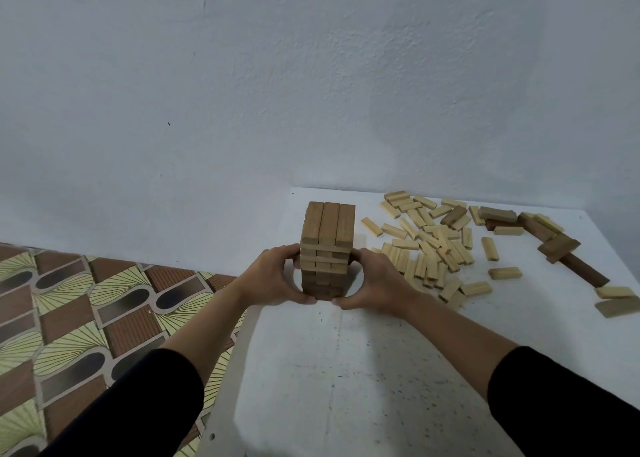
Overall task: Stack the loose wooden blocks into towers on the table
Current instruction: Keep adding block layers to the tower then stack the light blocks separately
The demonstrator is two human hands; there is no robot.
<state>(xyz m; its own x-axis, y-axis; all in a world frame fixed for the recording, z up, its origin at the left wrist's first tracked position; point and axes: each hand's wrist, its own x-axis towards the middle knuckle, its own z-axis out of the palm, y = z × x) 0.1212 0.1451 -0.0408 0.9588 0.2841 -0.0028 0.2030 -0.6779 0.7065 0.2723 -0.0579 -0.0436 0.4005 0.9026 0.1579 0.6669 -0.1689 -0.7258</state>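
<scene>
A tower of wooden blocks (327, 245) stands near the table's far left corner, several layers high, with three blocks side by side on top. My left hand (273, 276) cups its left side, fingers curled round the upper layers and thumb at the base. My right hand (375, 280) cups the right side the same way. To the right of the tower lies a heap of loose pale blocks (429, 245). Some darker blocks (557, 245) lie further right.
The white table (363, 380) is speckled and runs toward me; its left edge sits just left of the tower. A blue-grey wall (311, 75) stands right behind. Patterned flooring (86, 311) lies below on the left. Two stray blocks (616, 299) rest near the right edge.
</scene>
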